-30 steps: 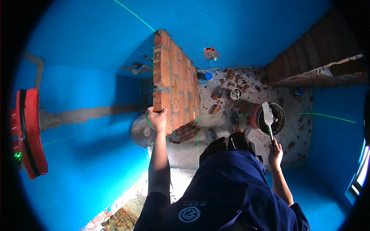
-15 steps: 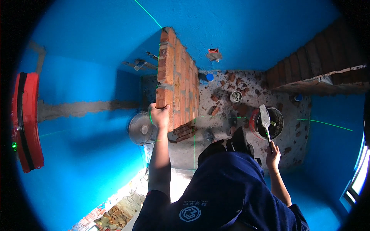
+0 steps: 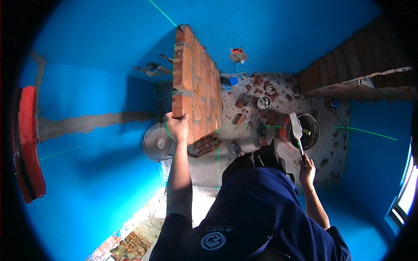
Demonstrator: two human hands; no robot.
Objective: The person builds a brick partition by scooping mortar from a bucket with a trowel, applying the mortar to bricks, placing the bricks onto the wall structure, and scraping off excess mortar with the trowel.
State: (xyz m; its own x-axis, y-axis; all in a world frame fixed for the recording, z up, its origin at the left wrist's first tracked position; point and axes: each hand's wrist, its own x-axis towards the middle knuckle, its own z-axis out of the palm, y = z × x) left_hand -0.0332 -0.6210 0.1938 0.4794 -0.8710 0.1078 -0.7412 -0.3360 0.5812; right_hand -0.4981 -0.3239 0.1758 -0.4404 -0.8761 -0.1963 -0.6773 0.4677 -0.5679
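Note:
A brick partition wall [image 3: 203, 82] with grey mortar joints rises left of centre, running out from the far blue wall. At the near end of its top course, my left hand [image 3: 177, 126] is closed round a brick [image 3: 182, 105], which lines up with the course; some fingers are hidden behind it. On the right, my right hand [image 3: 307, 172] grips the dark handle of a trowel [image 3: 296, 126]. Its mortar-smeared blade points away from me and overlaps the view of a red bucket [image 3: 286, 132], which has a dark inside with a pale-handled thing in it.
Broken brick pieces [image 3: 239, 118] litter the concrete floor around a small white bucket [image 3: 264, 102]. Stacked bricks [image 3: 205, 145] lie at the partition's foot, near a round fan [image 3: 156, 141]. More brickwork [image 3: 348, 65] stands far right. Green laser lines cross walls and floor.
The view has shifted slightly, so the scene sits a little higher and more to the left. Both hands keep their grips on the brick and the trowel.

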